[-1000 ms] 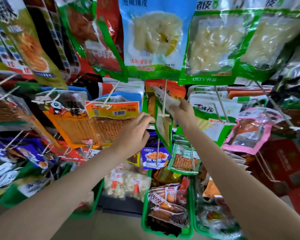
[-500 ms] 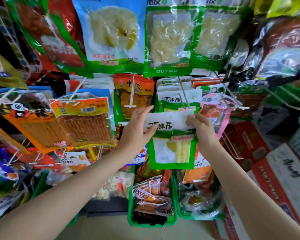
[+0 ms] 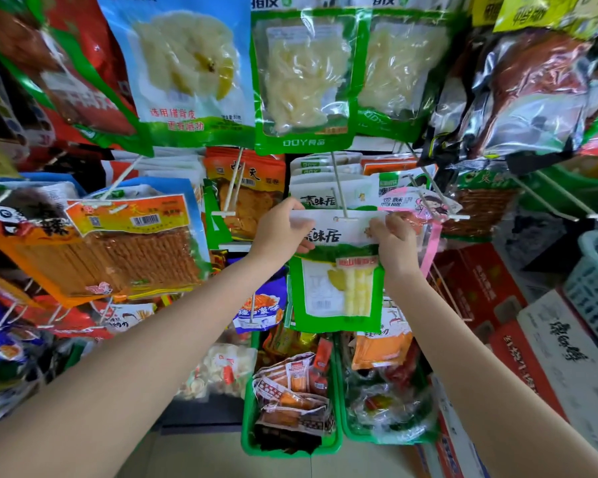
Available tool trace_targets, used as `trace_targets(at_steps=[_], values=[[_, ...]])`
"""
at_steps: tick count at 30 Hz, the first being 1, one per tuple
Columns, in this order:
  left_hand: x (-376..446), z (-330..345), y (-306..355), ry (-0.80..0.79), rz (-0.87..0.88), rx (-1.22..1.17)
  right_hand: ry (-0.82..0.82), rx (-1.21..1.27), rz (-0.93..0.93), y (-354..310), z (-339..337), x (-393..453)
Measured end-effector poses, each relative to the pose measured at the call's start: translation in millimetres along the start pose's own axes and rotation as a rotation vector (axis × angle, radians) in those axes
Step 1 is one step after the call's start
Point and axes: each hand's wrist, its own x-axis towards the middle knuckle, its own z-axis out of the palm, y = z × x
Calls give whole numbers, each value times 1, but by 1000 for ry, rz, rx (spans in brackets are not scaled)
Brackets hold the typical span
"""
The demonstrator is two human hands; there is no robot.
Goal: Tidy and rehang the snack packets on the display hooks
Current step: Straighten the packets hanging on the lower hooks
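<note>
Left hand (image 3: 279, 229): fingers curled over the top left corner of the packet (image 3: 337, 270), thumb under, grasping the white header strip. Right hand (image 3: 394, 244): fingertips pinching the top right edge of the same header, knuckles toward the camera.

Packet: flat, glossy plastic pouch, white header with dark printed characters, green border, clear window showing pale yellow sticks. It hangs upright between the two hands, its top edge at the T-shaped tip of the hook (image 3: 340, 198), a thin white rod that slopes up and back from there. Whether the rod passes through the packet's hole cannot be told. Behind the packet, further up the hook, sit more packets with the same white header.

Left of the packet: a second white hook carries an orange pouch (image 3: 252, 191); further left, a wide orange-labelled pack (image 3: 135, 243) of ribbed brown strips. Just right of the packet: a pink-edged pouch (image 3: 425, 208), touching the right hand's side. Above the packet: large green-bordered bags (image 3: 304, 81) of pale shredded filling, shiny and crinkled. Below the packet: two green plastic baskets (image 3: 290, 446), holding loose small wrappers. Far right of the packet: stacked cardboard boxes (image 3: 567, 357).
</note>
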Motion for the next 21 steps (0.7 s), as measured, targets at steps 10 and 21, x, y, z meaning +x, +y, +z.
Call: trace_targets(at_steps=[10,21], values=[[11,5,7,42,99,125,6,-81,-138,5,3,18],[6,4,12,39,37,259,-50,-125,-209,21,-5,22]])
